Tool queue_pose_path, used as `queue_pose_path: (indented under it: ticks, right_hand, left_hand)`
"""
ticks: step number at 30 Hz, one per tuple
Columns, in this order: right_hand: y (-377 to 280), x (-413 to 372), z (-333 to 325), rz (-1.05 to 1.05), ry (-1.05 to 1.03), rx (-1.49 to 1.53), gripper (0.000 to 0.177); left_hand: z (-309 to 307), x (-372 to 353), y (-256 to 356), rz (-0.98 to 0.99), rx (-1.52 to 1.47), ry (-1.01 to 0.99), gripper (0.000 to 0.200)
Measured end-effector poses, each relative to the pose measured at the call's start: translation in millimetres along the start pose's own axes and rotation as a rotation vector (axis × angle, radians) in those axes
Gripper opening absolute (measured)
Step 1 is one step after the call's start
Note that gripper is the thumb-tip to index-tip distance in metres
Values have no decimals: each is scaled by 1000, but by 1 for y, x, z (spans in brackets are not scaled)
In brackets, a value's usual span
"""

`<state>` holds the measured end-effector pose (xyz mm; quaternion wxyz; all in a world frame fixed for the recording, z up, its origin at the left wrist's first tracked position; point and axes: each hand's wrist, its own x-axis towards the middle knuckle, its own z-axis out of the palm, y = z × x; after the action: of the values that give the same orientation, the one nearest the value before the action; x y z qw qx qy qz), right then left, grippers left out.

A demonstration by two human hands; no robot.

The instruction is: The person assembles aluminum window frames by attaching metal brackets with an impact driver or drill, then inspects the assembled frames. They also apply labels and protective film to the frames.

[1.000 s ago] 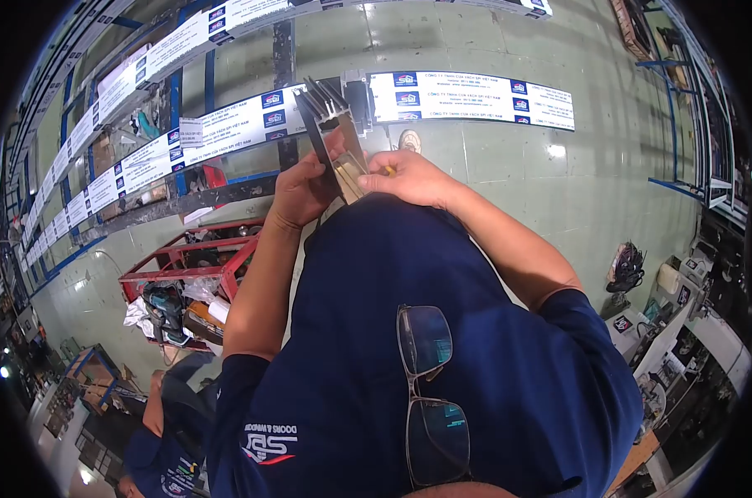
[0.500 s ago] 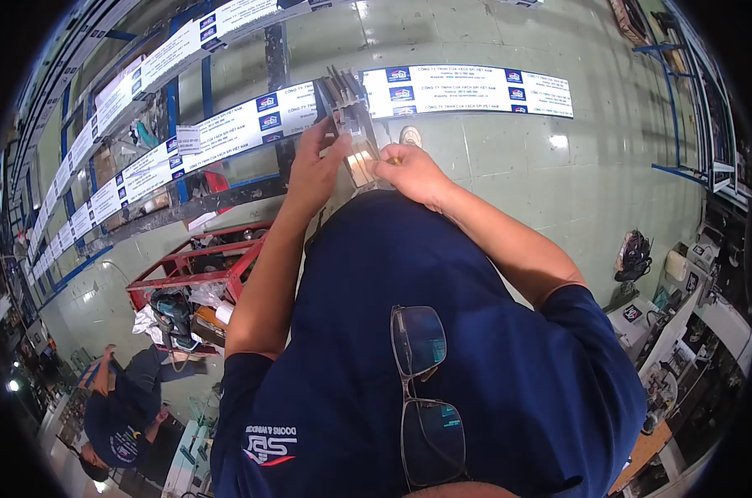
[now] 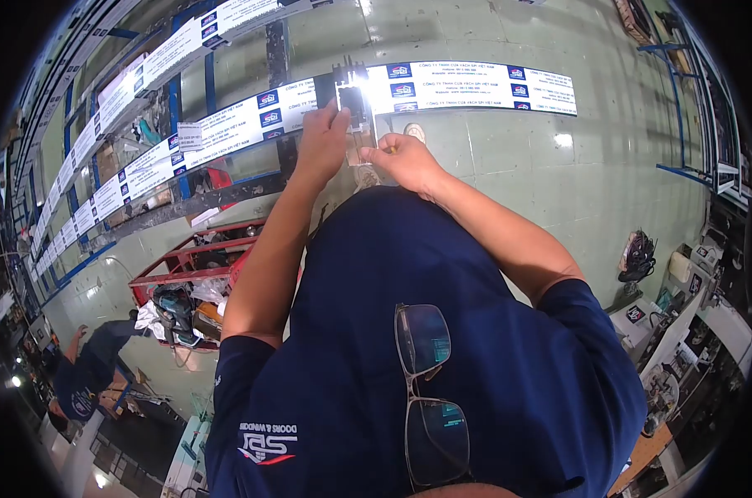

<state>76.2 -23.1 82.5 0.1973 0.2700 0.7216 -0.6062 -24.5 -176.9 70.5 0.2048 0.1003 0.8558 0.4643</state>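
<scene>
A short metal profile piece (image 3: pixel 356 108), with slots and a bright glare on it, lies at the long film-wrapped bar (image 3: pixel 467 85) near the top centre. My left hand (image 3: pixel 322 141) is closed on the profile's left side. At its lower right end, my right hand (image 3: pixel 402 159) is pinched, with the thumb against the near edge; whatever sits between its fingers is too small to make out.
More wrapped bars (image 3: pixel 156 58) rest on a blue rack at the left. A red cart (image 3: pixel 193 257) holds tools. A co-worker (image 3: pixel 90 365) bends at the lower left. A backpack (image 3: pixel 637 256) and machines stand at the right.
The metal profile has turned more upright in view, and my hands have shifted with it. The co-worker at the lower left has moved left and bent over.
</scene>
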Motion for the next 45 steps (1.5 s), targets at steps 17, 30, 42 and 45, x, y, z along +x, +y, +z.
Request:
queue_pose_path:
  ticks: [17, 30, 42, 45]
  right_hand:
    - [-1, 8, 0, -10, -4, -10, 47]
    - [-6, 9, -3, 17, -32, 9, 45]
    - [-36, 10, -63, -165, -25, -418, 48]
    - [-71, 40, -86, -654, 92, -863, 62]
  left_hand:
    - [-2, 9, -15, -170, -300, -63, 50]
    - [4, 7, -25, -74, -363, 5, 43]
    - [21, -1, -23, -104, -537, 247, 47]
    - [16, -15, -8, -179, -572, 266, 45]
